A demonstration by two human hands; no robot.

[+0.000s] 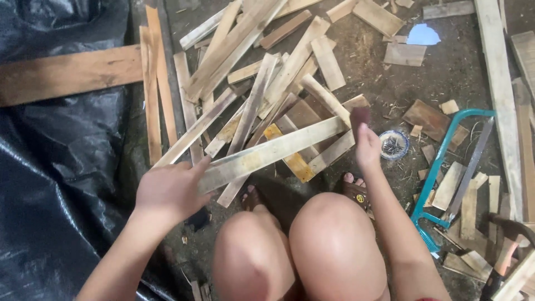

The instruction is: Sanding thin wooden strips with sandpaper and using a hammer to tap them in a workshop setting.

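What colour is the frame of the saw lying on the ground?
The saw frame is teal blue-green; it shows in the head view, the only one.

Two hands work here, the left hand point(170, 189) and the right hand point(366, 146), sharing one long slat point(267, 153). Behind it lies a heap of wood slats point(262, 72), too many and too overlapped to count. I see one teal-framed saw point(440, 167), one hammer point(510, 245), one round tin of nails point(394, 145) and one black plastic sheet point(61, 184).
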